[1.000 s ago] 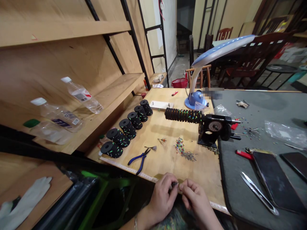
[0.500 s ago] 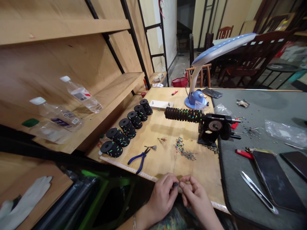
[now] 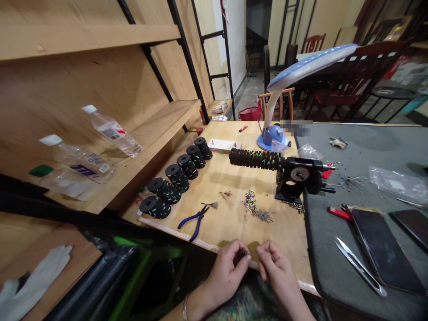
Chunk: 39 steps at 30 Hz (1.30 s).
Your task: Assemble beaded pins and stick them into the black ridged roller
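At the plywood workbench [image 3: 284,240], three clear plastic bottles lie on a wooden shelf to the left: one with a white cap [image 3: 112,131], a second with a white cap [image 3: 78,162], and a crushed one with a green cap [image 3: 63,185]; what is inside them is hard to tell. A red basket [image 3: 250,113] sits far off on the floor, its contents out of sight; a clear plastic bag [image 3: 397,185] lies on a grey work mat [image 3: 327,240].

The person's left hand [image 3: 227,272] is closed, its thumb and fingertips [image 3: 236,263] pinching a small dark bundle [image 3: 241,255] just above the board's front edge; the right hand [image 3: 276,272] sits just beside it, its fingertips [image 3: 262,252] curled close together, though whether they pinch anything fine is too small to tell.

Both wrists angle inward from the lower edge of view, the hands nearly meeting; a metal bangle [image 3: 184,307] circles the left wrist. Blue-handled pliers [image 3: 194,225] and a scatter of coloured beads [image 3: 250,203] lie on the board ahead of the hands; a row of black spools [image 3: 177,176] stands beyond them.
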{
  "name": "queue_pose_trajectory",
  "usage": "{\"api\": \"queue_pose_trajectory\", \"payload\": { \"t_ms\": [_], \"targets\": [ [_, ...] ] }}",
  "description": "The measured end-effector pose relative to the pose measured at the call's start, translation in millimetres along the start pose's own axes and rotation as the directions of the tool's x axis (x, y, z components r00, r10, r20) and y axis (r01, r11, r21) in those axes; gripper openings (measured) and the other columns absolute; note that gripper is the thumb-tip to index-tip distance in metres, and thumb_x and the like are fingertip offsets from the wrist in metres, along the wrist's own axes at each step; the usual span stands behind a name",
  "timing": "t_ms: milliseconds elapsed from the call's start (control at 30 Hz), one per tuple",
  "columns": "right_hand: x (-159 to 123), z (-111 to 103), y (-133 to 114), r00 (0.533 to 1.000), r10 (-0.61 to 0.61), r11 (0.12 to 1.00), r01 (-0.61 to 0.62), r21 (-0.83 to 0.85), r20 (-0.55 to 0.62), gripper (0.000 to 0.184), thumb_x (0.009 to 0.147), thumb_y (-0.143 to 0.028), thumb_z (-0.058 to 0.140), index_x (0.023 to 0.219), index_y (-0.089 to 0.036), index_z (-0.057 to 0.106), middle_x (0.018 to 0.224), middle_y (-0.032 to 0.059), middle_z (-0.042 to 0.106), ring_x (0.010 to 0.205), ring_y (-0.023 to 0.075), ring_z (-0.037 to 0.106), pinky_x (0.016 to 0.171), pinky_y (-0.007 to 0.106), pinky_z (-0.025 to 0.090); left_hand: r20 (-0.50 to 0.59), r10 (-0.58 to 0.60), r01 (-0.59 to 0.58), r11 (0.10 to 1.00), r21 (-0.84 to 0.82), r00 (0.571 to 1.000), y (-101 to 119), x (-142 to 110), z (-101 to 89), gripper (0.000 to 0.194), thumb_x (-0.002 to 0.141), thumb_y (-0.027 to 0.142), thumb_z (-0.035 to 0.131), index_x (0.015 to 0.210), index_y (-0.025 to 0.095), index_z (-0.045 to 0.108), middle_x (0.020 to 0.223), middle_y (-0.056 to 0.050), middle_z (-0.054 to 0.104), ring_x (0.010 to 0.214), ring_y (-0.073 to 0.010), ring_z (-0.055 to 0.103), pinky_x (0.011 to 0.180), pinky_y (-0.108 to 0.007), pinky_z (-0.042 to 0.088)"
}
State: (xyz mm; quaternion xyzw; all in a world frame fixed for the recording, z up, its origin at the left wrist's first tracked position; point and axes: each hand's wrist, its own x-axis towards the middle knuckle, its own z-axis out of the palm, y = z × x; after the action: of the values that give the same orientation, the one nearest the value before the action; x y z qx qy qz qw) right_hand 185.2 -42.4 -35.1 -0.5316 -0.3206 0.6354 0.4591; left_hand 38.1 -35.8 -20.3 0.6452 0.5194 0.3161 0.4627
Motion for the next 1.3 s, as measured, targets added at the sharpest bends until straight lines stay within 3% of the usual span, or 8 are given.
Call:
{"api": "queue_pose_trajectory", "payload": {
  "t_ms": [200,467,700,867,1000,1133,1300],
  "targets": [
    [-2,1,-2,1.000,-0.010,1.000,0.010,-0.004,-0.005,0.056,0.066,-0.074,0.065,0.065,-0.021,0.047,0.034,-0.0127,0.036,0.034,0.0046,0.026,0.040,0.018,0.021,0.101,-0.103,0.130,0.941,-0.314,0.990,-2,1,5.0,0.006,0.081,0.017,0.059,0.080,0.018,0.053,0.074,0.001,0.052,0.069,-0.0137,0.050,0.066,-0.024,0.041],
    [-6,3,-1,1.000,-0.004,1.000,0.004,0.020,0.005,0.055,0.066,-0.073,0.065,0.066,-0.022,0.045,0.040,-0.0142,0.030,0.035,0.0042,0.023,0.038,0.018,0.015,0.175,-0.183,0.246,0.838,-0.487,0.967,2,5,4.4,0.014,0.076,0.023,0.064,0.079,0.017,0.051,0.066,0.004,0.049,0.057,-0.0099,0.048,0.056,-0.022,0.039],
    [-6,2,6,1.000,-0.002,1.000,0.002,0.016,0.012,0.056,0.066,-0.074,0.064,0.066,-0.022,0.043,0.040,-0.0149,0.028,0.036,0.0042,0.021,0.037,0.017,0.014,0.166,-0.202,0.256,0.860,-0.441,0.965,1,6,6.5,0.008,0.073,0.020,0.058,0.075,0.016,0.052,0.061,0.004,0.050,0.054,-0.0108,0.049,0.056,-0.023,0.040],
    [-4,1,9,0.999,-0.015,0.999,0.017,-0.039,0.046,0.054,0.071,-0.074,0.060,0.068,-0.022,0.045,0.041,-0.0130,0.033,0.037,0.0058,0.025,0.039,0.019,0.017,0.059,-0.154,0.164,0.944,-0.286,0.986,4,8,6.9,0.005,0.073,0.018,0.058,0.069,0.016,0.055,0.064,0.003,0.050,0.061,-0.0114,0.046,0.059,-0.022,0.037],
    [-3,-2,5,0.996,-0.048,0.995,0.054,-0.082,0.079,0.051,0.073,-0.071,0.059,0.068,-0.021,0.048,0.045,-0.0108,0.036,0.042,0.0079,0.029,0.043,0.021,0.022,0.040,-0.180,0.185,0.955,-0.232,0.983,5,8,7.0,0.009,0.074,0.022,0.061,0.070,0.015,0.059,0.057,0.005,0.046,0.054,-0.0099,0.039,0.053,-0.021,0.032],
    [-3,-7,2,0.986,-0.094,0.978,0.117,-0.171,0.136,0.041,0.078,-0.059,0.061,0.073,-0.019,0.055,0.062,-0.0044,0.048,0.057,0.0126,0.044,0.055,0.023,0.035,0.023,-0.167,0.168,0.962,-0.214,0.986,5,8,2.4,0.011,0.076,0.025,0.063,0.077,0.014,0.064,0.059,0.004,0.049,0.056,-0.0106,0.042,0.055,-0.021,0.035],
    [-5,-10,-2,0.976,-0.123,0.907,0.184,-0.378,0.178,0.025,0.082,-0.039,0.055,0.066,-0.020,0.050,0.058,-0.0056,0.041,0.057,0.0129,0.039,0.054,0.024,0.031,0.040,-0.140,0.145,0.935,-0.323,0.989,7,12,-8.7,0.010,0.081,0.024,0.060,0.087,0.016,0.059,0.074,0.000,0.056,0.067,-0.0130,0.052,0.062,-0.022,0.042]
  ]
}}
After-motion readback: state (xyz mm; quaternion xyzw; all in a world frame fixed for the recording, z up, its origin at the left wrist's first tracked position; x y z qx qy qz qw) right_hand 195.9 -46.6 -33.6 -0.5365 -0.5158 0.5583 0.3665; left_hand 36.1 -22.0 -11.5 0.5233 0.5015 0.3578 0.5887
